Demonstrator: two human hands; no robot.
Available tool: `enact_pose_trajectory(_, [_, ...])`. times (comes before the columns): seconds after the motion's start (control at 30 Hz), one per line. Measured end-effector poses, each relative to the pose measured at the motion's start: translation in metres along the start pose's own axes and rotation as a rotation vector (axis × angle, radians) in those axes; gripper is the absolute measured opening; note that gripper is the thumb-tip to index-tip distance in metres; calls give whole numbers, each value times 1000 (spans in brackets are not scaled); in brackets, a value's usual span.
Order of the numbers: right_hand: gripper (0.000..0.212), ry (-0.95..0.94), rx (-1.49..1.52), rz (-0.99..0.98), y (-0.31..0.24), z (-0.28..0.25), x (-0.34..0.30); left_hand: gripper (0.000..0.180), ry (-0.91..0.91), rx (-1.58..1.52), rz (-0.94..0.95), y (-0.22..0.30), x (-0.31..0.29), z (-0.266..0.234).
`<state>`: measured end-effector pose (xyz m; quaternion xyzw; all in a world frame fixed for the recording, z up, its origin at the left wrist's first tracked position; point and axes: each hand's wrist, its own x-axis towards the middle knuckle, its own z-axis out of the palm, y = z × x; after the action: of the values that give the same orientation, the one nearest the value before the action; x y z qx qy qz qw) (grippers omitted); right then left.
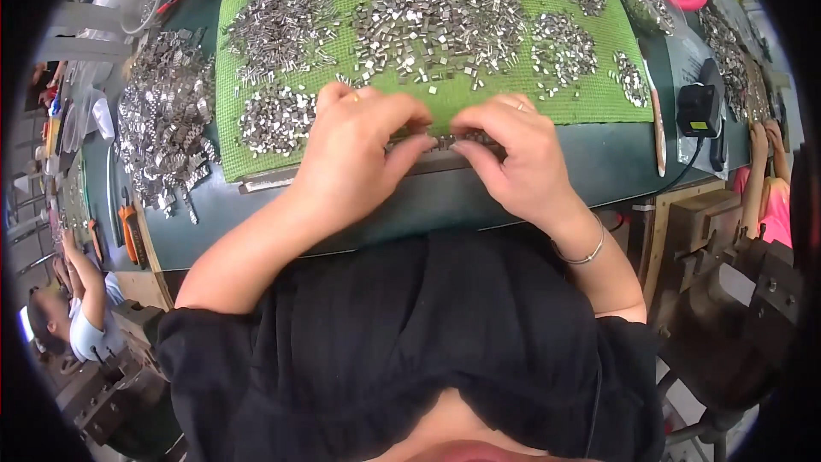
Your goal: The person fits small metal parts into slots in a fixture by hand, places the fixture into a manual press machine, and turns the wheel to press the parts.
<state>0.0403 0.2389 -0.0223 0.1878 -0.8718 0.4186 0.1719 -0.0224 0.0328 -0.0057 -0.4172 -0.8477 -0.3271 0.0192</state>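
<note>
Here, the fingertips of my left hand (355, 139) and right hand (520, 154) almost meet, each thumb and forefinger bent into a narrow pinch with only a slight gap, on a short row of tiny metal pieces (442, 143). My fingers partly cover the row, so I cannot tell how many pieces are in it. It sits at the near edge of the green mat (513, 103), around its middle, just above a thin metal bar (440, 162) that runs along that same edge. A bracelet (590, 250) circles my right wrist, nearer to me than the mat. On the mat lie separate piles of small silvery parts, the broadest pile (409, 21) toward the middle of its far half. Left of the mat is a big tangled heap of metal strips (167, 115), and nearer to me than that, orange-handled pliers (132, 231). Right of the mat are a clear tub (650, 2) of metal bits at its far corner and a black box-shaped device (699, 109) with a cable.
</note>
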Motion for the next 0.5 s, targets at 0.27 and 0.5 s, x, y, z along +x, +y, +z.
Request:
enact_pose_trajectory(0.27, [23, -35, 62, 31, 1, -4, 0, 31, 9, 10, 22, 5, -12, -6])
enact_pose_trajectory(0.5, [17, -54, -85, 84, -2, 6, 3, 17, -41, 149, -104, 2, -14, -6])
